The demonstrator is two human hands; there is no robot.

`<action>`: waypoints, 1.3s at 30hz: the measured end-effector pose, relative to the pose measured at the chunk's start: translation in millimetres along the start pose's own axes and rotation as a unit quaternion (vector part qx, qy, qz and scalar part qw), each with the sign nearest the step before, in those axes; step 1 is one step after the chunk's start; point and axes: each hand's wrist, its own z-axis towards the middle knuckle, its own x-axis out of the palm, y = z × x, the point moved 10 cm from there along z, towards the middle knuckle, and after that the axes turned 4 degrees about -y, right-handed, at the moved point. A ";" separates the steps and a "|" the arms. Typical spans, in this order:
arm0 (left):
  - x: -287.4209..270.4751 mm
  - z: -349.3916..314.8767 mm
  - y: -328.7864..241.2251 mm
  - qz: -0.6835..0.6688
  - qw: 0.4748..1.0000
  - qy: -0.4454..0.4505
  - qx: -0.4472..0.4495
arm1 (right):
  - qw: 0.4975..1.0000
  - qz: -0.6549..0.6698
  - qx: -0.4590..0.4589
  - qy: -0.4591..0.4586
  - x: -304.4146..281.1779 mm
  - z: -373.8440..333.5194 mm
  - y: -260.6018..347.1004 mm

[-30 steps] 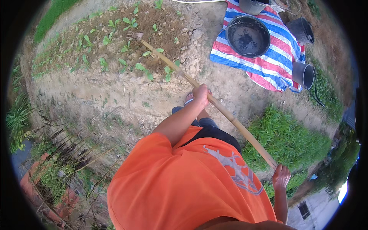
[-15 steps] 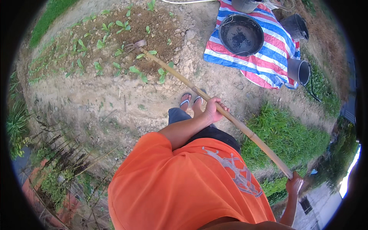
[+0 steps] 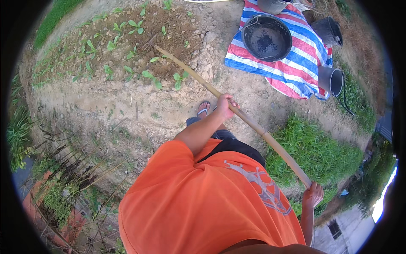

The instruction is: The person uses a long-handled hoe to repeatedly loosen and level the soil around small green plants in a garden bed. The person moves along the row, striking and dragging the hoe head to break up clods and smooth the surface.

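A long pronged hoe [image 3: 194,76] with a bamboo handle runs diagonally from the soil bed at upper left down to my right side. Partway along the shaft, my left hand [image 3: 227,106] is wrapped around it in front of my waist. At the rear end of the handle, my right hand [image 3: 313,194] is closed on it. The hoe's tined metal head [image 3: 151,43] is down at the loosened brown soil, its prongs hard to make out. Young leafy seedlings [image 3: 146,76] grow close around the head and beneath the shaft.
A striped tarp [image 3: 237,59] at upper right carries a wide black tub [image 3: 267,39]. Dark buckets [image 3: 331,80] stand or lie around it. Dense green plants [image 3: 313,152] grow to my right, and dry stalks [image 3: 72,173] at lower left. My sandalled foot [image 3: 203,108] is on bare dirt.
Both hands have shifted forward and left with the handle. The hoe head has turned and moved slightly farther away, its flat metal part no longer showing.
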 end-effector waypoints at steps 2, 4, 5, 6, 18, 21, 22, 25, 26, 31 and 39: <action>8.8 -40.0 41.9 -0.027 0.999 -0.030 -0.031 | 0.999 -0.030 0.012 -0.012 0.8 -17.0 -34.6; 8.1 -37.4 37.0 -0.043 0.998 -0.022 -0.035 | 0.999 -0.042 0.007 -0.027 -3.0 -17.9 -40.6; 6.7 -35.0 29.6 -0.052 0.998 -0.019 -0.037 | 0.999 -0.025 0.002 -0.035 0.8 -13.0 -39.0; 13.7 -28.6 6.3 -0.036 0.999 0.020 -0.009 | 0.999 -0.005 0.002 -0.041 2.5 0.2 -23.3; 70.6 -52.7 142.1 -0.079 0.983 0.023 -0.165 | 0.998 -0.055 0.037 -0.009 -11.4 -7.3 -150.9; 51.6 -25.2 137.4 -0.034 0.992 0.020 -0.116 | 0.998 -0.045 0.040 0.018 6.6 -14.2 -135.4; 38.4 -10.5 113.2 -0.037 0.992 0.027 -0.114 | 0.999 -0.037 0.025 0.010 21.6 -7.2 -106.3; -18.5 23.2 0.4 -0.011 1.000 -0.023 -0.007 | 0.999 0.042 0.004 -0.004 65.6 11.0 -13.3; -18.8 14.0 -39.9 0.000 0.999 -0.034 0.020 | 0.998 0.064 0.009 -0.004 72.6 19.4 14.2; -22.4 -2.3 -119.6 -0.016 0.994 -0.053 0.093 | 0.993 0.113 -0.009 -0.025 54.9 52.1 62.2; 21.8 -10.7 64.6 -0.040 0.997 -0.028 -0.062 | 0.999 -0.025 0.035 0.017 15.4 -1.8 -66.7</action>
